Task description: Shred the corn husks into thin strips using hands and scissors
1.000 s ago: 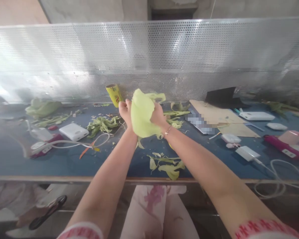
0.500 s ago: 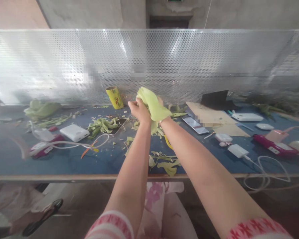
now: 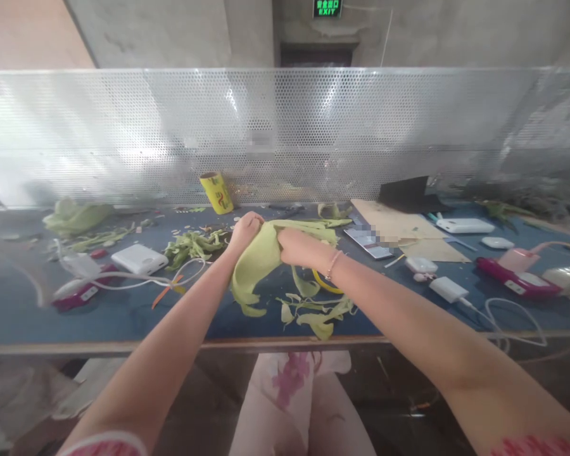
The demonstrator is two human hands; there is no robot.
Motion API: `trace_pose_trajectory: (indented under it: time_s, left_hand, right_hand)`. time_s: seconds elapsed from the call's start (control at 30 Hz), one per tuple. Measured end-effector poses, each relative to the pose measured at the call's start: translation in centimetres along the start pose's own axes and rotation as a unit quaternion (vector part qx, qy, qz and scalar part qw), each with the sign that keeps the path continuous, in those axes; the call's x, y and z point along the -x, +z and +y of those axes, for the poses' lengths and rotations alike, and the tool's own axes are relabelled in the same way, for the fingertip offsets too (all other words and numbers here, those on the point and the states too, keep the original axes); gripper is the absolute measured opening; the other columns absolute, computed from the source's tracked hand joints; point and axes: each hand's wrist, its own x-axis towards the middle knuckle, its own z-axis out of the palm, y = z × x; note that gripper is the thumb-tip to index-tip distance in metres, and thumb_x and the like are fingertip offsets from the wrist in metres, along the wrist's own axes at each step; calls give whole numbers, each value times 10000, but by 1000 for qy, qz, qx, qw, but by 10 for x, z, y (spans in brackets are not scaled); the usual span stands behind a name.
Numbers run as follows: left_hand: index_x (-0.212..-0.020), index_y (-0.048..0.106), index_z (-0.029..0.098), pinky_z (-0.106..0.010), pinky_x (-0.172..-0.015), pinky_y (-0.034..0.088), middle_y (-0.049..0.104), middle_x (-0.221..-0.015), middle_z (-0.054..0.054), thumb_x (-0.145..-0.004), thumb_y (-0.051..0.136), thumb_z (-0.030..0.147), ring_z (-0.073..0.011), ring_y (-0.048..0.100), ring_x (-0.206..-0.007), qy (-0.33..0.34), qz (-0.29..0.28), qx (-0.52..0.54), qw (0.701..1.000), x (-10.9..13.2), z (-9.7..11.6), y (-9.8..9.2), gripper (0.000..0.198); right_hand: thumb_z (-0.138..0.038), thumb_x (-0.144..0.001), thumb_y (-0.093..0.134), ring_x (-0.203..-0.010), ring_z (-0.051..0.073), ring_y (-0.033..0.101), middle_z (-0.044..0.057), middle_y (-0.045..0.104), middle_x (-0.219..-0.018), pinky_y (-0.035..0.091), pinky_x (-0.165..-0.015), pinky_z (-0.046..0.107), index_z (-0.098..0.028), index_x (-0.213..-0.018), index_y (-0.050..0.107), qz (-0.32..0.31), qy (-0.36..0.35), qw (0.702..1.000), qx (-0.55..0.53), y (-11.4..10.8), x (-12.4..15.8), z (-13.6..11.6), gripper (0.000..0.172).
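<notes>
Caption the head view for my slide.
Left hand and right hand grip a pale green leaf over a blue table strewn with leaf scraps.

can (image 3: 216, 192) behind leaf sheet (image 3: 259, 256) | power bank (image 3: 139, 258) left | phone (image 3: 368, 242) right | scraps (image 3: 316, 313) in front

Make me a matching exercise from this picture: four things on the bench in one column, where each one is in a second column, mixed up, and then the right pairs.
Things
1. yellow cup
2. white power bank
3. green leaf
4. pink device

Places
A. far right end of the bench
B. gripped by the left hand and the right hand
C. at the back, close to the metal screen
D. left of the hands, beside a white cable

Pairs: 1-C, 2-D, 3-B, 4-A
</notes>
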Motion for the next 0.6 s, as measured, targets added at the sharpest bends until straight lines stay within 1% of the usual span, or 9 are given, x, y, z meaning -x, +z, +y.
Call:
trace_pose_trajectory:
  time_s: [0.07,0.13,0.23,0.27,0.3,0.37,0.47,0.53,0.6]
  left_hand:
    - [-767,618,166,-286,-704,447,672,-818,-60,-776,359,167,-193,594,-786,-5,17,-33,999,7,4,0,260]
    - [-820,618,177,-280,-754,440,682,-891,-67,-810,340,218,-192,601,-834,12,17,-73,997,14,7,0,281]
    - [-897,610,168,-289,-777,434,682,-909,-91,-879,252,298,-204,615,-861,77,-27,-140,987,23,12,-2,381]
    - [-923,604,164,-297,-770,434,680,-903,-100,-892,230,323,-212,620,-855,101,-48,-171,979,26,15,-3,408]
    - [-940,598,162,-307,-759,434,677,-898,-108,-899,221,349,-221,624,-845,123,-72,-208,968,28,18,-5,423]
    - [-927,592,168,-322,-728,434,670,-877,-118,-896,231,412,-241,631,-828,150,-123,-281,940,31,25,-11,437]
    - [-805,575,174,-332,-662,427,653,-819,-128,-871,228,506,-273,629,-806,154,-191,-350,904,35,36,-22,484]
    - [-809,556,184,-324,-610,418,648,-814,-115,-792,349,594,-276,625,-758,132,-205,-355,903,37,40,-29,460]
    - [-821,549,196,-306,-573,407,645,-808,-98,-701,466,624,-254,617,-701,114,-211,-331,913,36,41,-32,452]
  right_hand:
    - [-53,-703,474,-676,172,605,156,679,-851,381,-549,238,-89,-857,634,-18,28,999,-11,3,-4,-3,225]
    - [-45,-712,477,-733,171,617,146,685,-907,407,-598,228,-103,-902,636,-21,14,999,-27,9,-9,0,254]
    - [-52,-766,469,-829,155,618,102,691,-955,425,-755,221,-147,-970,635,-4,-81,996,-36,21,-15,10,279]
    - [-63,-792,458,-848,147,617,90,694,-951,417,-803,220,-158,-984,634,7,-113,993,-33,25,-16,13,277]
    - [-78,-817,443,-861,141,617,80,695,-948,410,-828,218,-167,-996,632,20,-125,992,-23,28,-16,16,275]
    - [-108,-850,411,-872,151,625,89,695,-952,422,-809,228,-164,-1010,628,45,-97,994,7,32,-13,19,275]
    - [-140,-846,420,-876,215,636,149,684,-956,447,-729,278,-125,-1002,624,66,-15,995,69,29,-8,19,257]
    - [-154,-822,461,-893,249,633,180,669,-974,448,-717,306,-104,-1039,604,72,-3,991,112,22,-5,18,265]
    - [-171,-795,500,-907,264,626,189,656,-1000,448,-706,316,-99,-1082,578,72,-18,988,137,14,-4,16,306]
